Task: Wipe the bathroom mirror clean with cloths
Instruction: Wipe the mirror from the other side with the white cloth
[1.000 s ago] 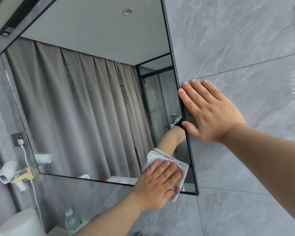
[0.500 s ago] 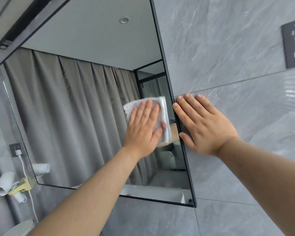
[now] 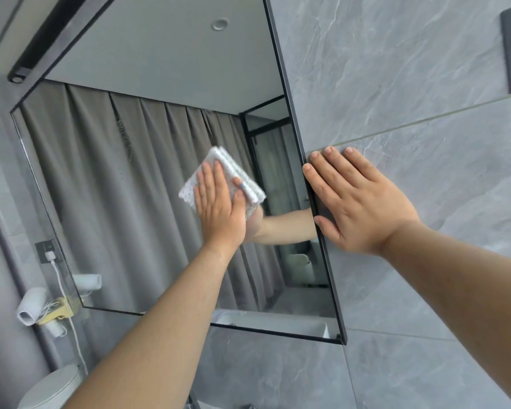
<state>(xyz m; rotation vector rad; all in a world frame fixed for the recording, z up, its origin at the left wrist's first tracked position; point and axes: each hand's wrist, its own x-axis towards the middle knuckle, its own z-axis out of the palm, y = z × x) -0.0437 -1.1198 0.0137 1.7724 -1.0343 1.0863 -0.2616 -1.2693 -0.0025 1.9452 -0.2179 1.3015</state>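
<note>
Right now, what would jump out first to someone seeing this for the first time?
The left hand presses a folded white cloth flat against the mirror, right of its middle. The right hand lies open on the grey wall tile beside the mirror's black right edge, with its thumb at the frame. Grey curtains fill most of the reflection.

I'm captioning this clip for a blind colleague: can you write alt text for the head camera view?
A left hand presses a folded white cloth flat against a black-framed bathroom mirror, while the right hand rests open across the mirror's right edge and the grey tiled wall.
</note>
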